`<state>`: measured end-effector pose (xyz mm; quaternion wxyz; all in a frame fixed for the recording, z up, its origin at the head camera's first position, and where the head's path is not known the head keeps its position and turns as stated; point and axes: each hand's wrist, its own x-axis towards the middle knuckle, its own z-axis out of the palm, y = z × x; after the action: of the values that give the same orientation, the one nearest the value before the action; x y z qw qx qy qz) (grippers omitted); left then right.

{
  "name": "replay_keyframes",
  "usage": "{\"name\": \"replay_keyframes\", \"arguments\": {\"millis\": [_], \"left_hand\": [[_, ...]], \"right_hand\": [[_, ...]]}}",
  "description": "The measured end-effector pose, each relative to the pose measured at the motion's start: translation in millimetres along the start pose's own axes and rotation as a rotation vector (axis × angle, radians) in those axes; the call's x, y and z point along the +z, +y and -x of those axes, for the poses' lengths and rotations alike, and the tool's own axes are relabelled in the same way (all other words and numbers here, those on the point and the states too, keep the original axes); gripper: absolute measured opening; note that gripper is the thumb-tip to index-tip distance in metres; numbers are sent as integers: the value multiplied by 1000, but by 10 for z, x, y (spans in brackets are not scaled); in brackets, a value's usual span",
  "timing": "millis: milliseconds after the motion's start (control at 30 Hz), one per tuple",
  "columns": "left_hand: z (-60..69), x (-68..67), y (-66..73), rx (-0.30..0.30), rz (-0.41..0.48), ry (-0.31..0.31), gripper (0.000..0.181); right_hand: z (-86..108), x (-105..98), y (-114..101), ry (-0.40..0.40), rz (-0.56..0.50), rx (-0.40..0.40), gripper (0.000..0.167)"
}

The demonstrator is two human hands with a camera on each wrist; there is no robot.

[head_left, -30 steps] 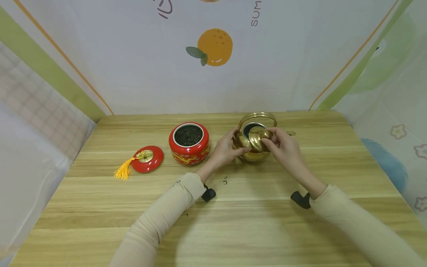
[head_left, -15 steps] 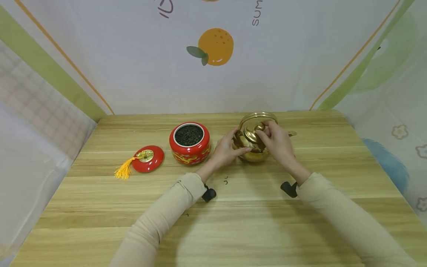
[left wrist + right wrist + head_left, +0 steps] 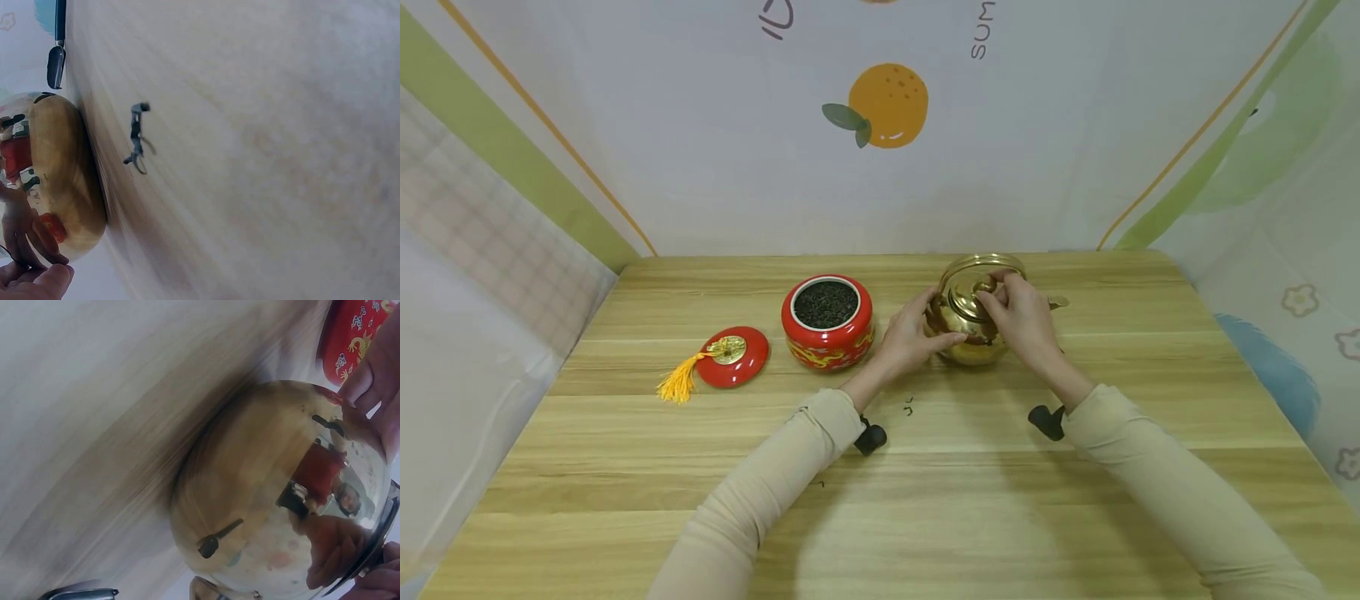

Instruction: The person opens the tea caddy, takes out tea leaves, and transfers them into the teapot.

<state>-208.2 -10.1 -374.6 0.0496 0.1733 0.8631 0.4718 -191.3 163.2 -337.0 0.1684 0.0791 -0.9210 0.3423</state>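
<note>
A shiny brass teapot (image 3: 967,348) with an arched handle (image 3: 981,260) stands on the wooden table, its spout (image 3: 1058,302) pointing right. My left hand (image 3: 910,337) holds the pot's left side, thumb across the front. The fingers of my right hand (image 3: 1026,321) pinch the knob of the round brass lid (image 3: 964,296), which sits over the pot's mouth beneath the handle. The right wrist view has the pot's rounded body (image 3: 269,494) close up. Left of the pot, a red dragon-patterned jar (image 3: 827,337) stands uncovered, full of dark tea leaves (image 3: 825,303).
The jar's red lid (image 3: 748,367), with a gold medallion and yellow tassel (image 3: 677,382), lies left of the jar. Small tea bits (image 3: 908,407) are scattered on the table. A dark-handled tool (image 3: 56,62) with a scoop-like end appears in the left wrist view.
My right hand has moved up and left with the teapot lid, from tilted beside the half-uncovered mouth to flat over it. My left hand has stayed on the pot.
</note>
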Motion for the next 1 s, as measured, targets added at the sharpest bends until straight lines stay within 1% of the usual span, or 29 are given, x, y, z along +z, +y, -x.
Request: {"name": "replay_keyframes", "arguments": {"millis": [367,633,1000], "left_hand": [[2,0,14,-3,13,-4,82],[-2,-4,17,-7,7,-7,83],[0,-4,15,-13,-2,-15,83]], "right_hand": [[-35,3,17,-23,4,23,32],[-45,6,20,-23,2,7,30],[-47,18,31,-44,-5,11,30]]}}
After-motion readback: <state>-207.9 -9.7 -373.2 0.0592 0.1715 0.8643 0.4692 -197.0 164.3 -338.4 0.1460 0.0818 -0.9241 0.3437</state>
